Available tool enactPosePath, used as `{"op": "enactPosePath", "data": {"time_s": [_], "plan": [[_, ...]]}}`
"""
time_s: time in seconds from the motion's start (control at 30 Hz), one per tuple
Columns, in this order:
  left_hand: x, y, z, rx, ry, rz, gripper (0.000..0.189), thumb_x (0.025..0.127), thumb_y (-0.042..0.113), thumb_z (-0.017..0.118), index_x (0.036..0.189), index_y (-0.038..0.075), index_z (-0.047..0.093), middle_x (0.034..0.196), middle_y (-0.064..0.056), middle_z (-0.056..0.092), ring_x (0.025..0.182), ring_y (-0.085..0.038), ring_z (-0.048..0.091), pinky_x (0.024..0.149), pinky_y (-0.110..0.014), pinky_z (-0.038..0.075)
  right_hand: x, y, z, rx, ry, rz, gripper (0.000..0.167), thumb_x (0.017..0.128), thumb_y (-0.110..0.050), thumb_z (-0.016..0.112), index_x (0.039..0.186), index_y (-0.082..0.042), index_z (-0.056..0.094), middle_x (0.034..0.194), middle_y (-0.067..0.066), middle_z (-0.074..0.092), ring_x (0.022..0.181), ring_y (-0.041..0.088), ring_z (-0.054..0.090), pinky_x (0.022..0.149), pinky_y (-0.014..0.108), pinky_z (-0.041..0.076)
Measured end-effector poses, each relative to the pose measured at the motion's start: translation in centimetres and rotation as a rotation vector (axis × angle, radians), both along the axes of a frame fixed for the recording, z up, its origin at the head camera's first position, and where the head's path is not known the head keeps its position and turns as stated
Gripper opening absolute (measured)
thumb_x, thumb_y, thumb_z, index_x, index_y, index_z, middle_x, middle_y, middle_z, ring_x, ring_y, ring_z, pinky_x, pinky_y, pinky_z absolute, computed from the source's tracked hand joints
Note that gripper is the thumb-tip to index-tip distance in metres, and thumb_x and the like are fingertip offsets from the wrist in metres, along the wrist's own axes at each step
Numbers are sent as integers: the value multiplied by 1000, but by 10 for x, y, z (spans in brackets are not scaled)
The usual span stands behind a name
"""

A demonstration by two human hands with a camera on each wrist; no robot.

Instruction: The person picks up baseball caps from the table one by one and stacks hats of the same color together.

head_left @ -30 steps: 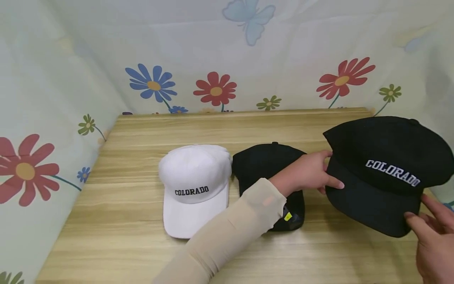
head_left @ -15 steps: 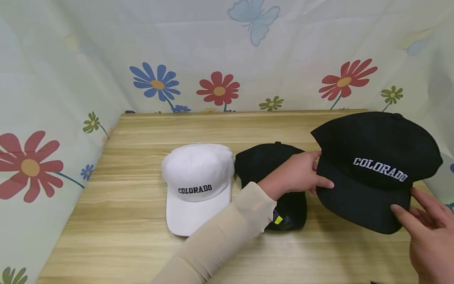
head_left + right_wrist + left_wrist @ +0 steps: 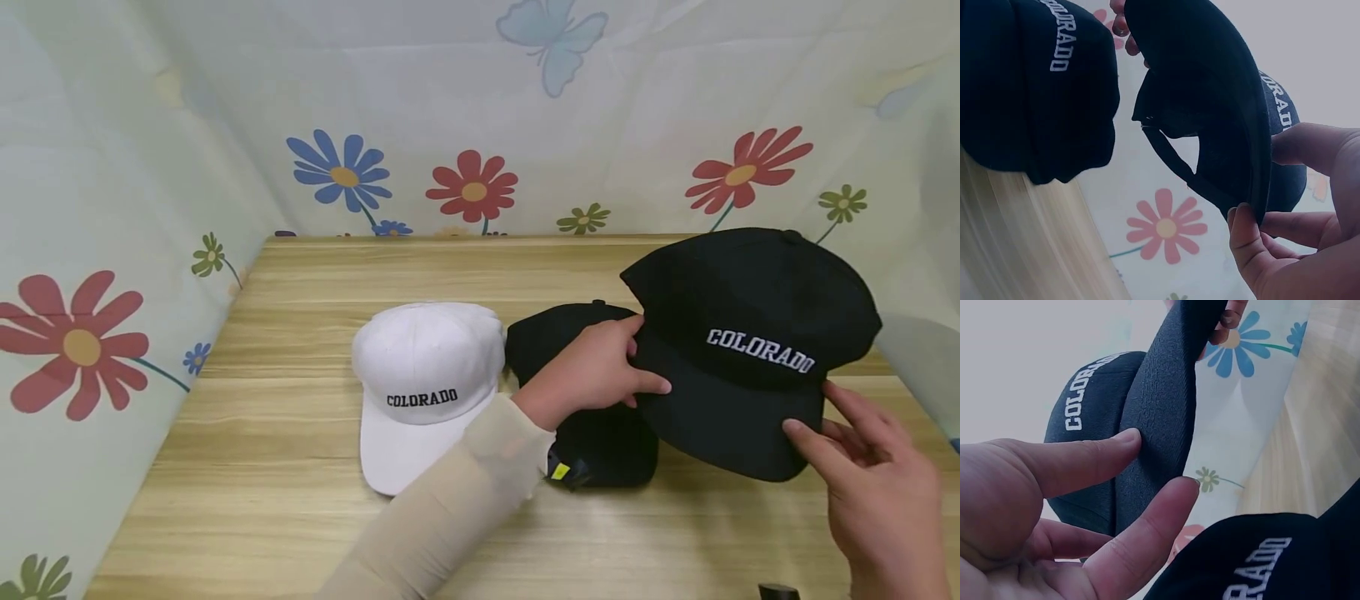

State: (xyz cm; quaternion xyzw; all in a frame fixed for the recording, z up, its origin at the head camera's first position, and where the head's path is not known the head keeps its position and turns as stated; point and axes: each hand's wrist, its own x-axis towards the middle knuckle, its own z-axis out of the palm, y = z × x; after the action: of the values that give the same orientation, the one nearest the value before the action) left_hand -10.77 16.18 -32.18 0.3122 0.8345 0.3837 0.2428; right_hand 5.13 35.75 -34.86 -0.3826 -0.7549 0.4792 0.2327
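A black cap [image 3: 757, 317] lettered COLORADO in white is held up off the table, tilted, between both hands. My left hand [image 3: 588, 367] pinches the brim's left edge, thumb on top, as the left wrist view shows too. The brim's right edge is pinched by my right hand [image 3: 877, 467]. In the right wrist view the underside of the brim [image 3: 1210, 69] and the back strap [image 3: 1169, 153] show. A second black cap [image 3: 615, 450] lies on the table, partly hidden behind my left hand and sleeve. To its left sits a white cap [image 3: 427, 358] with black COLORADO lettering.
The wood-grain table [image 3: 247, 433] is bounded by a floral cloth [image 3: 405, 100] behind and at both sides. A small dark object [image 3: 778, 592] shows at the bottom edge of the head view. My left sleeve [image 3: 450, 500] crosses in front of the white cap's brim.
Both hands have moved left with the raised black cap, bringing it partly over the lying black cap in view. The head view has shifted slightly. The grips look unchanged.
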Motion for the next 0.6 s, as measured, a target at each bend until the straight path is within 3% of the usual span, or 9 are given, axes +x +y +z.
{"op": "enactPosePath", "data": {"time_s": [0.23, 0.37, 0.6], "plan": [[-3, -15, -3, 3, 10, 28, 87, 83, 34, 77, 152, 12, 29, 106, 2, 57, 60, -8, 68, 89, -19, 47, -5, -5, -3, 26, -35, 91, 60, 85, -16, 74, 140, -26, 52, 122, -23, 44, 93, -4, 48, 72, -1, 38], [-3, -22, -5, 11, 2, 49, 87, 83, 33, 77, 152, 11, 30, 106, 2, 57, 60, -7, 68, 94, -22, 46, -8, -10, -2, 1, -7, 133, 61, 84, -16, 75, 140, -23, 52, 120, -22, 45, 92, -3, 50, 72, -1, 40], [-3, -35, -8, 28, -18, 81, 87, 83, 33, 77, 152, 11, 30, 109, 1, 57, 57, -3, 65, 91, -23, 48, -13, -14, -4, -19, 13, 217, 64, 83, -18, 77, 141, -21, 51, 122, -21, 45, 94, -5, 52, 72, -1, 41]]}}
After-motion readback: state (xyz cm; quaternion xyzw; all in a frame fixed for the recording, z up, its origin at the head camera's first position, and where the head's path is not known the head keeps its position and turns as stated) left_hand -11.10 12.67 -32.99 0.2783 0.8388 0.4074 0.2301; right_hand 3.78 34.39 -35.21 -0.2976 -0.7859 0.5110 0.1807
